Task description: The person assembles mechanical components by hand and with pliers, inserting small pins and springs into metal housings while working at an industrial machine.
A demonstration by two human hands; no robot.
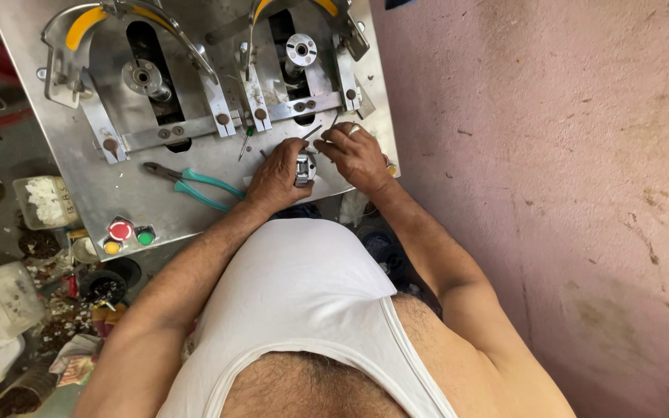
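Both forearms extended forward, elbows bent. Left hand point(276, 176) curled, palm down. Right hand point(356, 155) alongside, fingers bent, 1 ring on a finger.

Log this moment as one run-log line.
left hand: holds small metal part | right hand: on part, ring on finger | teal pliers: lying on steel machine plate

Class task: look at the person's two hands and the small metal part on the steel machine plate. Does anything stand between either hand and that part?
Nothing visible does. The left hand already grips the small metal part, and the right hand touches it from the other side. The green-handled pliers and a small screwdriver lie off to the left on the machine plate.
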